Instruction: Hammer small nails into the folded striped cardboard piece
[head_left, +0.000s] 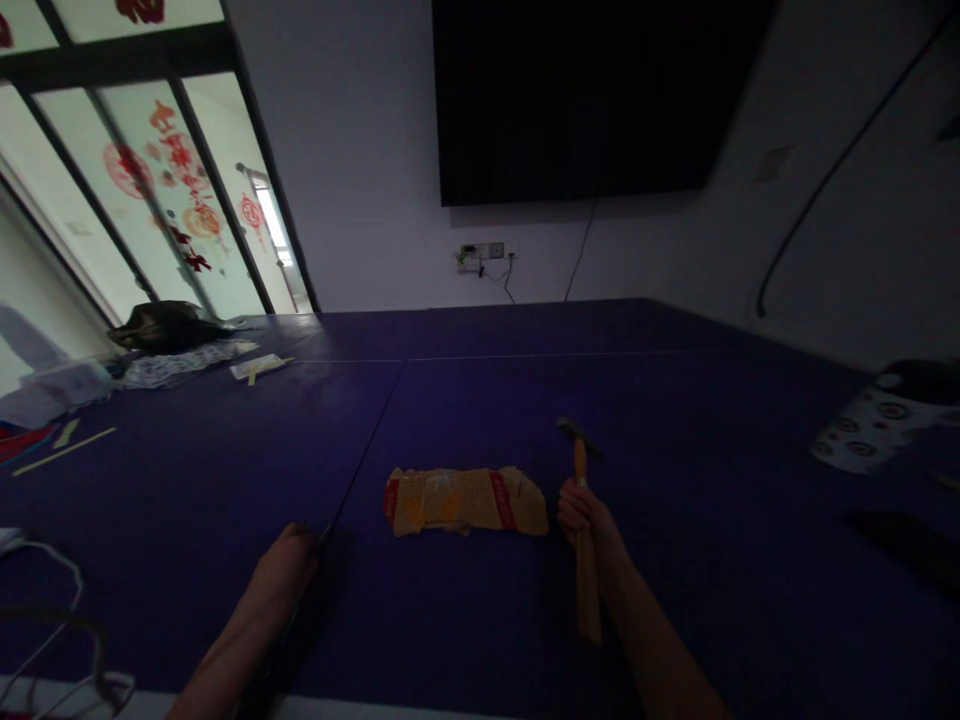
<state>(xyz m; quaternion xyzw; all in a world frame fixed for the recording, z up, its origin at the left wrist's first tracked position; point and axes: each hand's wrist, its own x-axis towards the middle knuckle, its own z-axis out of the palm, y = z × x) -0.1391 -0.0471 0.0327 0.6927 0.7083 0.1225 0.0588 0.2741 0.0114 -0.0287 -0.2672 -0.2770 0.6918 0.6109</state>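
I'm in somebody's home, by the look of it a living room: a wide dark television [592, 95] hangs on the pale wall [337, 150], and red decorations [129, 170] dot the glass panels [127, 118].

Looks like smooth wood on the hammer handle [588, 585], dull metal on the hammer head [569, 430]. Shows rough, matt cardboard strip [476, 505], slightly shiny mid-length. Reads smooth, mostly matt over the tabletop [465, 620], glassy in the sliding door panes [141, 230].
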